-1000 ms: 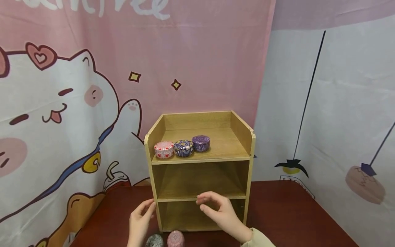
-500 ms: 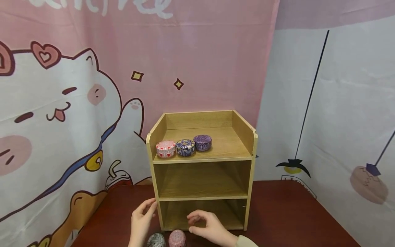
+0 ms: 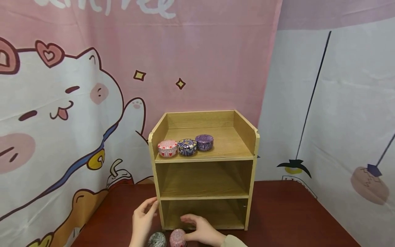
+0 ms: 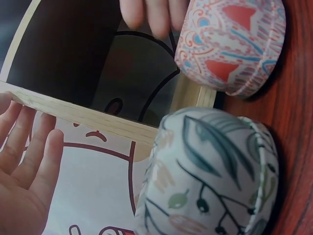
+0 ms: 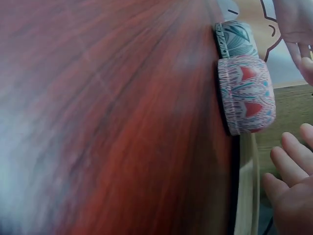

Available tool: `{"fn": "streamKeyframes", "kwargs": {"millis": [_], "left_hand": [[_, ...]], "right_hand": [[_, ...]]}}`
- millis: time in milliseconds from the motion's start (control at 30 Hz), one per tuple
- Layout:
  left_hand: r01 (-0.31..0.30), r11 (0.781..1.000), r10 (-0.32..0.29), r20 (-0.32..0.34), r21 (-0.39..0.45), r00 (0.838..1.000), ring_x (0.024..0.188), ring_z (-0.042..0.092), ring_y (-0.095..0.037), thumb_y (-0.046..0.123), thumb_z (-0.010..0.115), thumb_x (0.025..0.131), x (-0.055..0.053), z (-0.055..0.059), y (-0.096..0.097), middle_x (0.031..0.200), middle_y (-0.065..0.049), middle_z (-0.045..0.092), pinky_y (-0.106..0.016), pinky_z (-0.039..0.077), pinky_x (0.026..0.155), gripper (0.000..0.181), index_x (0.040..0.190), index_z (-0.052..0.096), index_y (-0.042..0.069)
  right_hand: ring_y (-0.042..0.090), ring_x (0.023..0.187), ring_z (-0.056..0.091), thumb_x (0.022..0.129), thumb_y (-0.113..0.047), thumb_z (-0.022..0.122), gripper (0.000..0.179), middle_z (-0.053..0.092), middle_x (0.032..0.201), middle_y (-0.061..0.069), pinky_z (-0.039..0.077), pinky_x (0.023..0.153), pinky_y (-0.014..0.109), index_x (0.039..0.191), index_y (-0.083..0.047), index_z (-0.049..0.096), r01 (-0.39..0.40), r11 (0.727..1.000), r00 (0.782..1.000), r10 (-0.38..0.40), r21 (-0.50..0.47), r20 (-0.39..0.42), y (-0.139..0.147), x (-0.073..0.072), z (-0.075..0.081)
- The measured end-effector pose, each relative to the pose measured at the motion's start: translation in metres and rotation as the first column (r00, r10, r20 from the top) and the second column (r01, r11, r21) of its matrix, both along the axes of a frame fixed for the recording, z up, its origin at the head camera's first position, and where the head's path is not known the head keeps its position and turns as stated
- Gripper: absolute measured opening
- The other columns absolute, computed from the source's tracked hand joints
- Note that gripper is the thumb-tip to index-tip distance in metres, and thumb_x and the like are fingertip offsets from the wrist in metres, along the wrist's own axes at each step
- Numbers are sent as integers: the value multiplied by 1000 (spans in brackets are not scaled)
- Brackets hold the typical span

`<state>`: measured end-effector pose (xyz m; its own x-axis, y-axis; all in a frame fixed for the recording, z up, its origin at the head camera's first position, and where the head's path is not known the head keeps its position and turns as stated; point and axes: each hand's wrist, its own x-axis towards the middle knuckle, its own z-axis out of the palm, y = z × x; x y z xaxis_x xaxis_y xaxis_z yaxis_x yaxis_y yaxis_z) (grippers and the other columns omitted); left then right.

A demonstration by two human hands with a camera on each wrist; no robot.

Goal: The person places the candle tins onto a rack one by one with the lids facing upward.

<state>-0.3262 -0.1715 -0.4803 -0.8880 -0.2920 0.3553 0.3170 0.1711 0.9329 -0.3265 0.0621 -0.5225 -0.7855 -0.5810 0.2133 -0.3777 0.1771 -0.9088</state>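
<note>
My right hand reaches in front of the bottom shelf, fingers spread, beside a pink patterned tin. In the head view its thumb overlaps the tin's edge; the right wrist view shows the fingers apart from it. Left of the pink tin sits a white tin with green leaves, both on the table. My left hand touches the left side panel of a small wooden shelf. Seen from the left wrist, its fingers lie nearly straight against the panel's edge.
On the top shelf stand a pink tin with red hearts, a blue-and-yellow tin and a purple tin. The shelf stands on a dark red table. Behind hangs a printed cloth with a cat.
My right hand has come down and left from before the middle shelf to the pink tin on the table. The left hand stays at the side panel. The head view has shifted slightly.
</note>
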Motion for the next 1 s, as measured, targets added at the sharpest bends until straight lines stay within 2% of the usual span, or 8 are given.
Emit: {"fn": "streamKeyframes", "kwargs": {"millis": [167, 333, 667, 867, 1000], "left_hand": [[1, 1000, -1, 3, 14, 1000, 76, 65, -8, 15, 71, 90, -1, -1, 0, 93, -14, 72, -26, 55, 62, 20, 103, 72, 0], [5, 1000, -5, 9, 12, 1000, 75, 66, -9, 15, 71, 90, -1, -1, 0, 95, -14, 72, -26, 55, 62, 22, 104, 72, -1], [9, 1000, -10, 39, 10, 999, 72, 68, -16, 14, 70, 91, -1, -1, -2, 103, -17, 70, -27, 55, 64, 22, 107, 72, -1], [11, 1000, -12, 39, 8, 999, 69, 68, -22, 15, 70, 91, 0, -1, -2, 101, -17, 70, -26, 55, 63, 24, 107, 71, -2], [5, 1000, -5, 34, 15, 999, 68, 67, -21, 14, 71, 89, 0, 0, -1, 99, -17, 71, -26, 54, 62, 23, 106, 72, -2]], "right_hand": [[27, 121, 53, 84, -18, 75, 55, 59, 129, 14, 44, 99, 32, 131, 2, 55, 0, 1000, 1000, -1, 27, 11, -7, -2, -7], [22, 119, 55, 82, -15, 76, 54, 61, 125, 14, 44, 98, 31, 128, 4, 56, 7, 999, 1000, -6, 37, -17, -9, -2, -13], [16, 117, 54, 80, -17, 78, 52, 63, 123, 7, 44, 97, 30, 126, -1, 59, 22, 998, 1000, -21, 62, -7, -11, -1, -15], [13, 116, 53, 79, -18, 79, 53, 63, 123, 5, 44, 95, 29, 126, -3, 60, 27, 997, 1000, -26, 73, -9, -13, -1, -17], [11, 113, 54, 78, -16, 79, 51, 64, 121, 4, 45, 93, 26, 125, -2, 61, 21, 997, 998, -17, 78, -53, -14, -1, -18]]}}
